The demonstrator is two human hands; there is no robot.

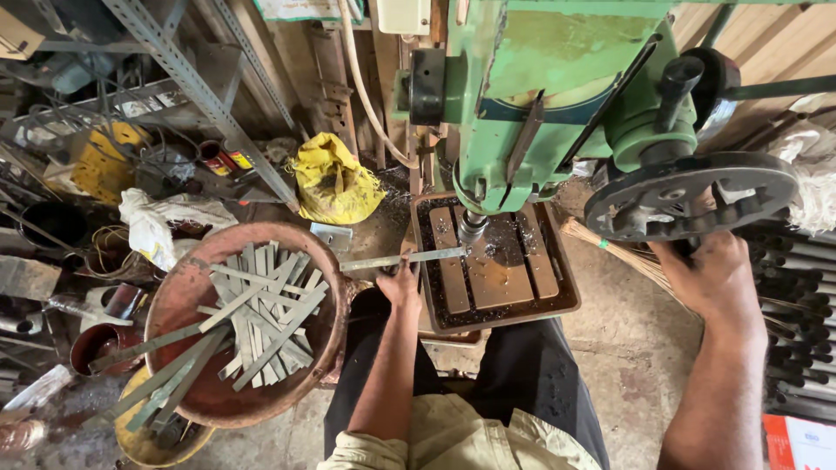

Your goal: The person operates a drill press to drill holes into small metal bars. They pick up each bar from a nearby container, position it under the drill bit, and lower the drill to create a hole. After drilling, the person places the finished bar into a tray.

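My left hand (401, 283) grips a long flat metal strip (383, 259) and holds it across the drill table (566, 300), its far end under the drill chuck (473, 226) of a green drill press (540, 96). My right hand (710, 274) is closed on a handle of the black feed wheel (692, 193) at the right side of the machine. Metal swarf covers the slotted table around the chuck.
A rusty round pan (183, 287) at my left holds several cut metal strips (261, 318). Behind it lie a yellow bag (331, 183), a white cloth (161, 222), cans and a slotted-angle rack (200, 96). Dark rods (797, 287) are stacked at the right. My knees are below the table.
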